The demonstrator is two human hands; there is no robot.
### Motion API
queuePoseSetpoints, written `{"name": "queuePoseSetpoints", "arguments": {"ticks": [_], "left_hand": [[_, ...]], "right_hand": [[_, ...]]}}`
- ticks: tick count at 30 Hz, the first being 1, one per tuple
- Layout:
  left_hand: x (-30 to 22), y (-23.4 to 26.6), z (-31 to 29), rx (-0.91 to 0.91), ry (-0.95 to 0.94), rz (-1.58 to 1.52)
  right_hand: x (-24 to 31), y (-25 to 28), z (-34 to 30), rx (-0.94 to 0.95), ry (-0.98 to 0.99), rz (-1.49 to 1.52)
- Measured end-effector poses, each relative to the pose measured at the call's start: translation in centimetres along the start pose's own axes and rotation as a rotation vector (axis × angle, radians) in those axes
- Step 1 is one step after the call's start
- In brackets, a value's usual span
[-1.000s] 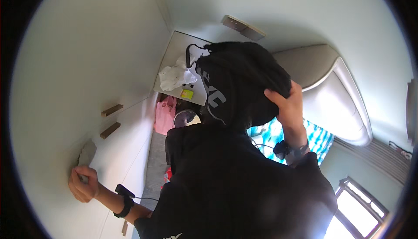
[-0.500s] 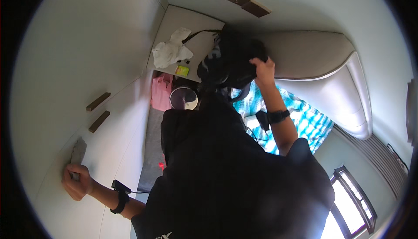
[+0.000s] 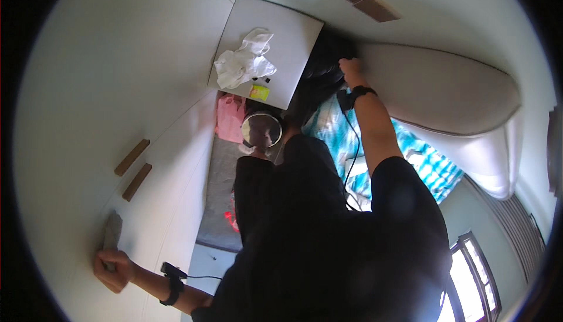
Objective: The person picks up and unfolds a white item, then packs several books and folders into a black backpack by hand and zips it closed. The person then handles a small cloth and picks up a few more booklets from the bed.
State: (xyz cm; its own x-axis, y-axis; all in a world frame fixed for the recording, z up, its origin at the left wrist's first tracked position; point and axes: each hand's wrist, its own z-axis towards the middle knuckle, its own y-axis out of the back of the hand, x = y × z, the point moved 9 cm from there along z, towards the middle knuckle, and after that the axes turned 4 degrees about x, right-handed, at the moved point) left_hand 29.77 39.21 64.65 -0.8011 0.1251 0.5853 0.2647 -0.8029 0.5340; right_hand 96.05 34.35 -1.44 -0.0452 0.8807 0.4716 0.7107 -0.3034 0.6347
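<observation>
My left hand (image 3: 114, 270) is closed around a grey cloth (image 3: 112, 231), held in front of the pale panelled surface on the left. At the far middle my right hand (image 3: 352, 71) is closed on a black bag (image 3: 324, 61). The bag sits low, in the dark spot between the white bedside table (image 3: 293, 34) and the grey padded headboard (image 3: 434, 81). Its lower part blends into other dark stuff there. On the table lie a crumpled white cloth or bag (image 3: 243, 61) and a small yellow-green packet (image 3: 258, 92).
Below the table's near edge are a pink bag (image 3: 230, 117) and a round white-rimmed bin (image 3: 261, 130). A bed with blue-and-white checked bedding (image 3: 434, 166) is at right. Two brown handles (image 3: 135, 169) stick out from the left panels. Something red (image 3: 231, 221) lies on the grey floor.
My right hand has moved the black bag off the table's right side, down toward the headboard. More of the tabletop shows. My left hand keeps hold of the grey cloth. The whole view has shifted.
</observation>
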Motion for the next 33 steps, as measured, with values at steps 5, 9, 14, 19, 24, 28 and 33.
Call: {"name": "queuePoseSetpoints", "arguments": {"ticks": [5,9,14,19,24,28,33], "left_hand": [[3.2,3.1,-0.3,0.128,-0.074,0.099],[2.6,1.9,-0.5,0.063,-0.098,0.105],[1.4,1.2,-0.3,0.015,-0.128,0.08],[1.5,1.6,-1.1,0.023,-0.168,0.105],[0.0,1.4,0.5,-0.021,-0.118,0.004],[-0.7,1.0,0.8,-0.017,-0.124,-0.039],[-1.1,1.5,1.5,-0.018,-0.083,0.014]], "right_hand": [[1.0,-7.8,-7.4,0.157,0.052,-0.253],[9.8,-9.7,-18.4,-0.374,0.646,-0.6],[6.7,-20.9,-23.2,0.17,0.651,-0.254],[5.8,-24.6,-23.6,0.126,0.286,-0.209],[6.0,-26.5,-23.9,0.167,0.229,-0.229],[7.9,-26.1,-26.0,0.047,0.324,-0.205],[7.7,-27.1,-24.5,0.11,0.165,-0.115]]}}
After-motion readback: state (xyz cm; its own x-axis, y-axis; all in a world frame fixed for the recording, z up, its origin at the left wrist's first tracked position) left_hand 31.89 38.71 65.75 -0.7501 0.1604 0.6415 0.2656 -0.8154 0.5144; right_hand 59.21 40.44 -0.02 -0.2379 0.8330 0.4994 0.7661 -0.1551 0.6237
